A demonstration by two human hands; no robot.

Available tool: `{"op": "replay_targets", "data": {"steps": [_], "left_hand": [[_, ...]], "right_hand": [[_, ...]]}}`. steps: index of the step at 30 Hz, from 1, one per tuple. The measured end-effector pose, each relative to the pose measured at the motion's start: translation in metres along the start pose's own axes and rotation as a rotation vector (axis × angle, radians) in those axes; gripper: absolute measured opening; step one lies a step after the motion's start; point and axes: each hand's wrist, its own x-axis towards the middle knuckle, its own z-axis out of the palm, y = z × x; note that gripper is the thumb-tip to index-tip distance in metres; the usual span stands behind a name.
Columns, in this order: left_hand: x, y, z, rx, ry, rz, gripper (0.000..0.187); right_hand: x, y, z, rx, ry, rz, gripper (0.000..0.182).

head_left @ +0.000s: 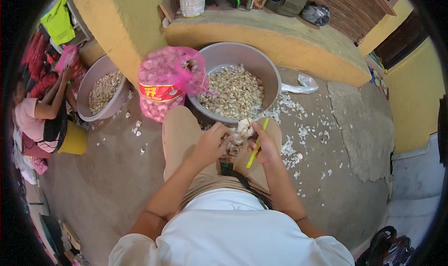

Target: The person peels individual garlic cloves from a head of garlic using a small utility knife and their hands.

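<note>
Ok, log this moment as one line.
left hand: at garlic bulb; right hand: holding bulb and yellow strip; nearer tub: loose cloves; pink net bag: beside tub

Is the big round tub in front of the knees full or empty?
In between: partly full. Garlic cloves lie across much of the bottom of the tub, but bare wall shows above them.
</note>
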Motion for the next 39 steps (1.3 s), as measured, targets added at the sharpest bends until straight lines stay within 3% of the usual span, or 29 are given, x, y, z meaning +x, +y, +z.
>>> {"op": "replay_targets", "data": {"steps": [5, 8, 11, 17, 24, 30, 35, 39], "left_hand": [[0.009, 0.002, 0.000, -0.137, 0.117, -0.098, 0.037], [0.014, -0.008, 0.003, -0.265, -0.061, -0.153, 0.043], [0.015, -0.010, 0.005, -0.297, -0.210, -0.247, 0.045], [0.015, -0.015, 0.009, -0.360, -0.229, -0.276, 0.034], [0.013, -0.018, 0.017, -0.396, -0.068, -0.237, 0.037], [0.011, -0.010, 0.022, -0.509, 0.020, -0.330, 0.033], [0.008, -0.007, 0.022, -0.555, 0.098, -0.430, 0.032], [0.007, -0.013, 0.025, -0.389, 0.125, -0.326, 0.032]], "right_hand": [[-0.001, -0.002, 0.003, -0.145, -0.066, -0.037, 0.018], [-0.002, 0.001, 0.002, -0.238, -0.092, -0.023, 0.026], [0.005, 0.010, -0.004, -0.319, -0.125, -0.070, 0.035], [-0.002, 0.012, 0.000, -0.461, -0.125, -0.214, 0.042], [-0.009, 0.006, 0.007, -0.753, -0.048, -0.319, 0.031], [0.001, 0.022, 0.003, -0.841, 0.069, -0.673, 0.033], [-0.004, 0.020, 0.002, -0.880, 0.117, -0.601, 0.031], [-0.003, 0.021, -0.001, -0.919, 0.125, -0.655, 0.028]]}}
